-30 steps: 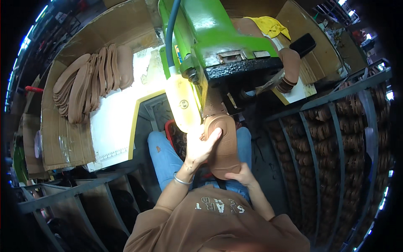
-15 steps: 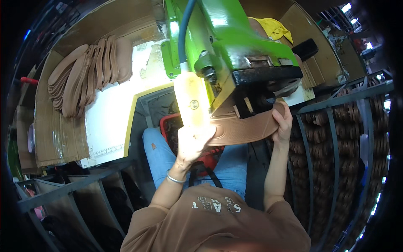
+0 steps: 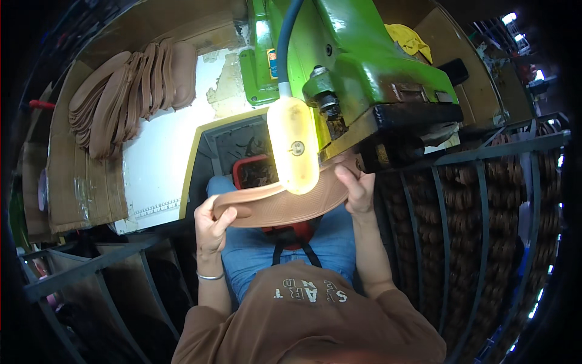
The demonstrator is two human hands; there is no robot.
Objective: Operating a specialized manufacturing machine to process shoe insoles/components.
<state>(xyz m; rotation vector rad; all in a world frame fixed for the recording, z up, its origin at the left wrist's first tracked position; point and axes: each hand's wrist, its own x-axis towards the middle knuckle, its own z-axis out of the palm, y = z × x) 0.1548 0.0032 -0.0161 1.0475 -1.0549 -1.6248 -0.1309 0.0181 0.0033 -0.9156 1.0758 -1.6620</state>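
Both hands hold a tan sole (image 3: 285,206) flat across the lap, just under the lamp (image 3: 294,145) of the green machine (image 3: 364,73). The left hand (image 3: 212,224) has a narrow grip on the sole's rounded end, thumb over the top and fingers beneath. The right hand (image 3: 357,191) pinches the other end, right beside the machine's dark working head (image 3: 400,145).

The main risk lies on that right side. Its fingers sit very near the head, so a small push forward could bring them against moving parts. I cannot tell whether the sole already touches the head, as the lamp hides that spot.

The sole bows between the two hands. If either grip loosens, it may twist or drop toward the red bin (image 3: 254,173) below, and it would then meet the head at a wrong angle, spoiling the edge.

The lamp hangs close over the sole's middle and could block sight of the contact point, making a misfeed harder to catch.

More soles are stacked (image 3: 127,91) well apart on the counter (image 3: 163,151).
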